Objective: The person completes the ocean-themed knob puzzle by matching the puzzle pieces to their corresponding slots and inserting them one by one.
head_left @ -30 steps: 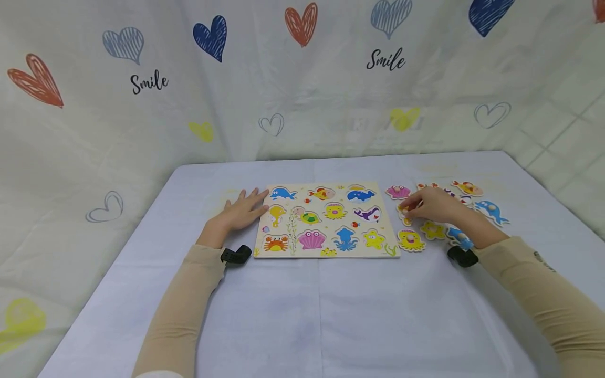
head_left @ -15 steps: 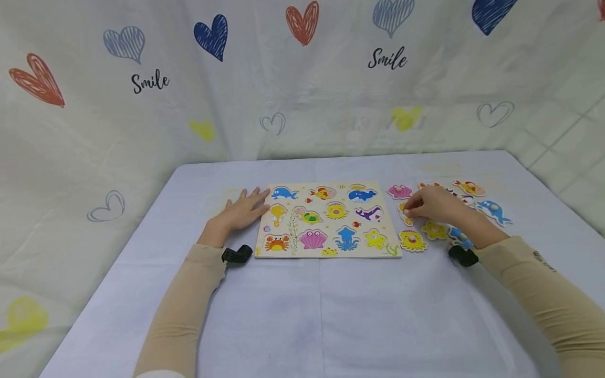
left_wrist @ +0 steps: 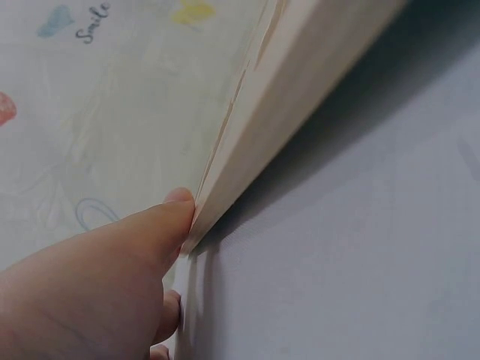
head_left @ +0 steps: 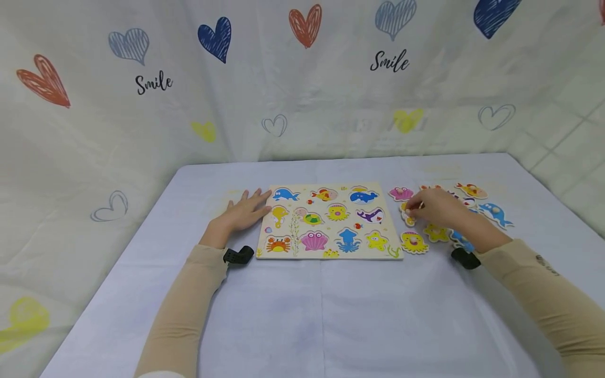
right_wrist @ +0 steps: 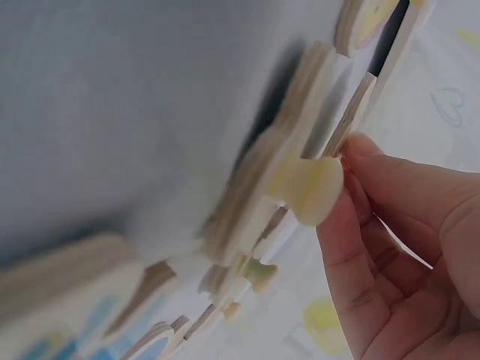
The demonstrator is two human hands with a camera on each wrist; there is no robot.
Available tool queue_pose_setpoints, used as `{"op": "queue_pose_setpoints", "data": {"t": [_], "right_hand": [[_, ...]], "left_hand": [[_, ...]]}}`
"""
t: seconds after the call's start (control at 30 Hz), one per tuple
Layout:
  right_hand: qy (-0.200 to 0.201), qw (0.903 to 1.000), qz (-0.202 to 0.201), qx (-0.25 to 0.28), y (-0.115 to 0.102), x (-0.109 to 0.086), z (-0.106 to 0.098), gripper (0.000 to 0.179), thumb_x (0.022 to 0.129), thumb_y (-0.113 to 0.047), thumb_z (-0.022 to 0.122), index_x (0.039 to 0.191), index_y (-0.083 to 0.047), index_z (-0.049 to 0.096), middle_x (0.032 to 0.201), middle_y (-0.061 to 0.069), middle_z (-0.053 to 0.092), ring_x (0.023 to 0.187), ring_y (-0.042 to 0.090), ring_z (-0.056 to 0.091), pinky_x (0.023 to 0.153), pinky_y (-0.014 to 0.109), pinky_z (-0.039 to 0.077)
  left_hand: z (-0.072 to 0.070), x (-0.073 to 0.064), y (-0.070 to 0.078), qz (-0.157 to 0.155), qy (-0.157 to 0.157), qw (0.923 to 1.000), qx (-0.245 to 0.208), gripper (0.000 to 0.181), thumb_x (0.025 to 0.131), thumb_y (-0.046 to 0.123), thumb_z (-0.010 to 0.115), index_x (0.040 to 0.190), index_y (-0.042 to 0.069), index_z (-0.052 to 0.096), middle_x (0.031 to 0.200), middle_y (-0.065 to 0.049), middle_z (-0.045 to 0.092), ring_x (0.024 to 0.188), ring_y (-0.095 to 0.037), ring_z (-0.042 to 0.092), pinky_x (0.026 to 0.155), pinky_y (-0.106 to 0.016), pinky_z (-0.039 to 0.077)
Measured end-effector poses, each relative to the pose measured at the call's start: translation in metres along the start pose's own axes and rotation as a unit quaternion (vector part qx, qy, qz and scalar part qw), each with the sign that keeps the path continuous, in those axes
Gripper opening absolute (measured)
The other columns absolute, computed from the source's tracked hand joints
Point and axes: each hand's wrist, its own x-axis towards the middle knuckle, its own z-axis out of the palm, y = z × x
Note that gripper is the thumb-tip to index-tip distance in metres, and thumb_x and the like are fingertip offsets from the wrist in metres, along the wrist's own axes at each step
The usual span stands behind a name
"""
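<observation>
Yellow puzzle piece [head_left: 408, 221], slender and pale-edged, is pinched by right-hand fingers [right_wrist: 346, 259]; left-hand fingers [head_left: 260, 199] spread.

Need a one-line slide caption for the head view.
Left hand touches a sea-animal puzzle board; right hand pinches a yellow piece beside other loose pieces.

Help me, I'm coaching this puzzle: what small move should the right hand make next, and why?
I'd probably lift the yellow-orange piece straight up: the right hand appears to pinch it, and sliding might nudge the pink shell piece or octopus piece lying close by.
</observation>
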Motion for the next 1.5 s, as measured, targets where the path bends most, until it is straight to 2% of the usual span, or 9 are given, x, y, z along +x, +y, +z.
{"op": "queue_pose_setpoints", "data": {"t": [0.27, 0.47, 0.63, 0.9, 1.2, 1.5], "right_hand": [[0.015, 0.9999, -0.003, 0.005, -0.009, -0.001, -0.006, 0.026, 0.097, -0.011, 0.073, 0.115, 0.007, 0.073, 0.096, 0.011, 0.071, 0.084, 0.028, 0.056, 0.071, 0.037, 0.05], [0.014, 0.9999, -0.006, 0.007, -0.021, -0.002, -0.01, 0.026, 0.097, -0.012, 0.073, 0.116, 0.006, 0.072, 0.098, 0.01, 0.073, 0.086, 0.028, 0.059, 0.076, 0.041, 0.053], [0.021, 0.9994, -0.026, -0.004, -0.033, -0.001, -0.01, 0.024, 0.097, -0.011, 0.073, 0.116, 0.004, 0.074, 0.097, 0.007, 0.073, 0.087, 0.028, 0.059, 0.078, 0.043, 0.052], [0.026, 0.9983, -0.053, -0.001, -0.052, 0.002, -0.007, 0.024, 0.096, -0.01, 0.074, 0.116, 0.003, 0.074, 0.102, 0.01, 0.074, 0.091, 0.028, 0.062, 0.082, 0.046, 0.054], [0.026, 0.9958, -0.088, 0.004, -0.076, 0.011, -0.003, 0.022, 0.095, -0.01, 0.075, 0.115, -0.001, 0.077, 0.1, 0.006, 0.071, 0.083, 0.023, 0.059, 0.072, 0.037, 0.051], [0.022, 0.9915, -0.128, 0.007, -0.101, 0.025, 0.005, 0.018, 0.094, -0.01, 0.076, 0.11, -0.002, 0.078, 0.099, 0.006, 0.07, 0.081, 0.02, 0.06, 0.071, 0.034, 0.053]], "left_hand": [[-0.001, -0.001, 0.001, -0.003, 0.001, 1.0, -0.001, 0.067, 0.108, 0.052, 0.039, 0.166, 0.025, 0.019, 0.171, -0.013, 0.007, 0.155, -0.042, -0.008, 0.114, -0.073, -0.007], [0.001, 0.0, 0.0, 0.001, 0.004, 1.0, -0.002, 0.067, 0.108, 0.053, 0.04, 0.166, 0.025, 0.02, 0.171, -0.014, 0.008, 0.154, -0.043, -0.007, 0.113, -0.074, -0.006], [0.003, 0.001, -0.002, -0.001, 0.006, 1.0, -0.001, 0.067, 0.108, 0.054, 0.04, 0.166, 0.026, 0.02, 0.171, -0.013, 0.008, 0.155, -0.042, -0.006, 0.114, -0.074, -0.006], [0.002, 0.0, -0.001, -0.001, 0.006, 1.0, 0.0, 0.067, 0.108, 0.053, 0.04, 0.166, 0.025, 0.021, 0.171, -0.013, 0.009, 0.154, -0.043, -0.006, 0.114, -0.074, -0.005], [0.002, 0.001, -0.001, -0.004, 0.006, 1.0, 0.002, 0.066, 0.109, 0.052, 0.038, 0.166, 0.026, 0.02, 0.171, -0.013, 0.008, 0.154, -0.043, -0.007, 0.114, -0.074, -0.006], [0.002, 0.001, 0.0, -0.006, 0.003, 1.0, 0.002, 0.065, 0.109, 0.053, 0.037, 0.166, 0.027, 0.019, 0.171, -0.013, 0.008, 0.155, -0.042, -0.007, 0.114, -0.073, -0.006]]}}
